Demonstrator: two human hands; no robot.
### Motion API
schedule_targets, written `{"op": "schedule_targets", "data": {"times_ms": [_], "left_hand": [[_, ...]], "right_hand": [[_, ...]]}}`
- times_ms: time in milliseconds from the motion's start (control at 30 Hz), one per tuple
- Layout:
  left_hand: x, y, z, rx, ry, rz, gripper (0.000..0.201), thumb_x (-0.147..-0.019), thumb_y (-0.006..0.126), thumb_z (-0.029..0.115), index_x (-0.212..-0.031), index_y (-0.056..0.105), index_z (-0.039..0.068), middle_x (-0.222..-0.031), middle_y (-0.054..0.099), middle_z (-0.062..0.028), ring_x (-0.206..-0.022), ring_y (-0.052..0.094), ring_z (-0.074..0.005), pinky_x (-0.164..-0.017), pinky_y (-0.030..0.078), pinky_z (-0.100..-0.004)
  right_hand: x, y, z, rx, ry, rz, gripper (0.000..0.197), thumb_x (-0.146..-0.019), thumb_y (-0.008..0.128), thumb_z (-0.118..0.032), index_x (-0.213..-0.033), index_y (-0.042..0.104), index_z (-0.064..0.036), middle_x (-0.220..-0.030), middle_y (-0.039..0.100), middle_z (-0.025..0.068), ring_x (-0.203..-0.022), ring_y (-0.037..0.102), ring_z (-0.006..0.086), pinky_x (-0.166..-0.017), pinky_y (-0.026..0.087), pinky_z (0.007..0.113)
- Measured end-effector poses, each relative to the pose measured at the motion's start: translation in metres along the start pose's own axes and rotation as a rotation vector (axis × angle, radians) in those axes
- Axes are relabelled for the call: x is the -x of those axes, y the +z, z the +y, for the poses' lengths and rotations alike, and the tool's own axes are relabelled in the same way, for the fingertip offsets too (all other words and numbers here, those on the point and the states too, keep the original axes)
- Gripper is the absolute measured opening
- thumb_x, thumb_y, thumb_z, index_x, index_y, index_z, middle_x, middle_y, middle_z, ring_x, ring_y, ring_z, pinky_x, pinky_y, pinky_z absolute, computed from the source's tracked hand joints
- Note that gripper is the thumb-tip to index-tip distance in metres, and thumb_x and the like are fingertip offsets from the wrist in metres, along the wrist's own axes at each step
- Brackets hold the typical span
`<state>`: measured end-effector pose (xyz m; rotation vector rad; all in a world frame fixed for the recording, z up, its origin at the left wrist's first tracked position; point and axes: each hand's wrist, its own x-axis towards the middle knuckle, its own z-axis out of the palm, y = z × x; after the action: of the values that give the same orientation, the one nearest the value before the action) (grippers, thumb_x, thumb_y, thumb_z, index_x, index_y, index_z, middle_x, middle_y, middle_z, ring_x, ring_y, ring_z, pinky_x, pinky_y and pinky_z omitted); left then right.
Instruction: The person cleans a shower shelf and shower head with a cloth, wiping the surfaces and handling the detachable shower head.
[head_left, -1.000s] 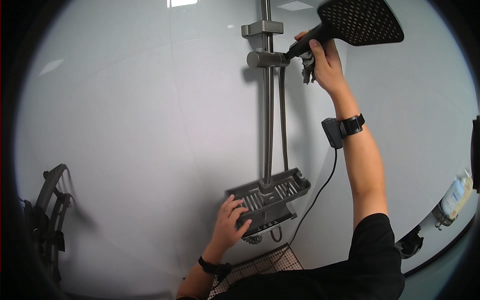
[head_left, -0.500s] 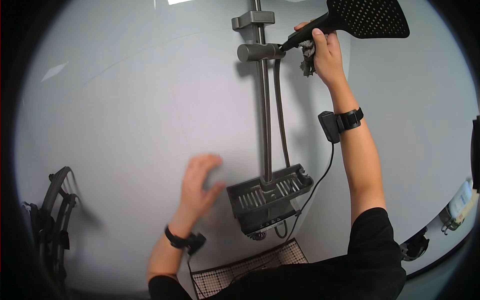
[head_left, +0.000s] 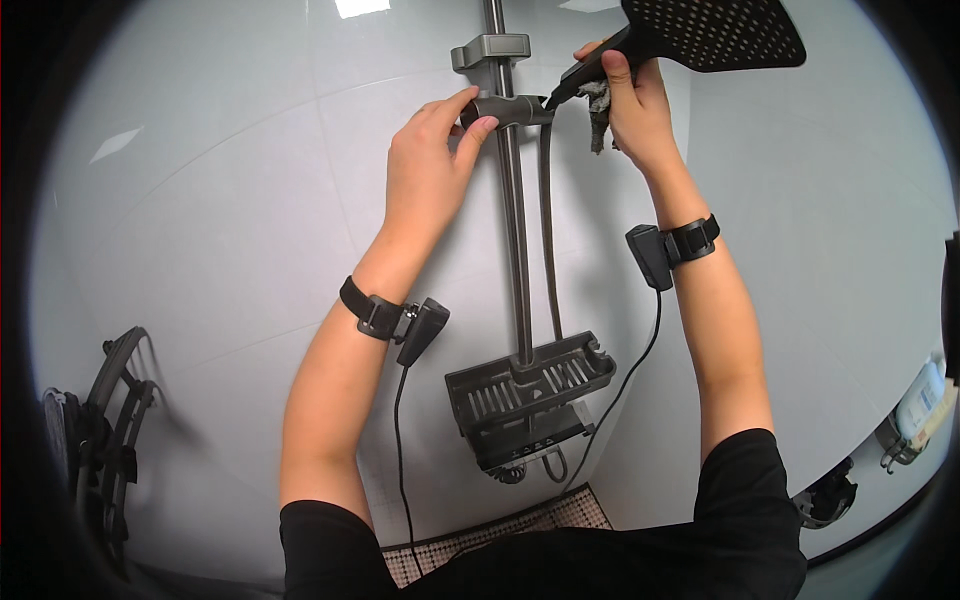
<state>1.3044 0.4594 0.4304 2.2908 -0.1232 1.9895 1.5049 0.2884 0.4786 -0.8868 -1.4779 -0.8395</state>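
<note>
High up, my right hand [head_left: 642,118] is closed round the handle of a black hand shower head [head_left: 715,35] with a wide, hole-dotted face. A crumpled grey cloth [head_left: 599,112] hangs between that hand and the handle. The handle's lower end sits at the slider holder [head_left: 518,110] on a dark metal shower rail [head_left: 512,220]. With thumb and fingers, my left hand [head_left: 428,165] grips the left, knob-like end of this holder. A dark hose [head_left: 549,240] drops from the handle's end beside the rail.
A wall bracket [head_left: 500,46] crosses the rail above the holder. Below stands a dark slotted shelf [head_left: 530,385] with the shower controls under it. Black racks [head_left: 110,430] hang at far left; bottles [head_left: 920,400] stand at far right. Cables trail from both wrist devices.
My left hand has risen from beside the shelf to the slider holder and closed on its left end. My right hand keeps its hold on the shower head; the view has shifted slightly.
</note>
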Motion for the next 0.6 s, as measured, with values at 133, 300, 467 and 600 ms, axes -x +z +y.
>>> {"op": "schedule_targets", "data": {"times_ms": [133,300,467,600], "left_hand": [[-0.003,0.002,0.007,0.037,-0.067,-0.032,0.040,-0.101,0.078,0.025,-0.134,0.074,0.002,-0.107,0.079,-0.0181,-0.080,0.073,-0.0243,-0.075,0.058,-0.0351],[-0.004,0.005,0.002,0.100,-0.151,-0.052,0.038,-0.100,0.077,0.020,-0.131,0.074,-0.003,-0.097,0.078,-0.0187,-0.075,0.072,-0.0254,-0.075,0.058,-0.0375],[-0.005,0.004,-0.014,0.280,-0.325,-0.149,0.037,-0.106,0.072,0.018,-0.138,0.071,0.001,-0.095,0.078,-0.0089,-0.075,0.070,-0.0107,-0.073,0.057,-0.0286],[-0.006,0.005,-0.017,0.319,-0.289,-0.148,0.036,-0.107,0.072,0.018,-0.139,0.070,0.001,-0.096,0.078,-0.0072,-0.078,0.070,-0.0100,-0.075,0.058,-0.0275]], "right_hand": [[0.004,-0.006,0.009,-0.057,-0.005,0.006,0.049,-0.115,0.051,-0.051,-0.129,0.052,-0.0047,-0.122,0.072,0.0098,-0.109,0.066,0.0161,-0.103,0.053,0.033],[0.004,-0.010,0.008,-0.060,-0.115,0.027,0.048,-0.115,0.049,-0.051,-0.130,0.050,-0.0051,-0.121,0.071,0.0097,-0.107,0.067,0.0159,-0.098,0.055,0.032],[0.004,-0.012,-0.014,-0.034,-0.130,-0.019,0.040,-0.118,0.048,-0.043,-0.126,0.053,-0.0048,-0.120,0.071,0.0097,-0.101,0.066,0.0139,-0.091,0.055,0.029],[0.006,-0.007,-0.027,0.004,-0.157,-0.123,0.035,-0.119,0.047,-0.038,-0.122,0.054,-0.0044,-0.120,0.072,0.0097,-0.096,0.063,0.0121,-0.087,0.053,0.027]]}}
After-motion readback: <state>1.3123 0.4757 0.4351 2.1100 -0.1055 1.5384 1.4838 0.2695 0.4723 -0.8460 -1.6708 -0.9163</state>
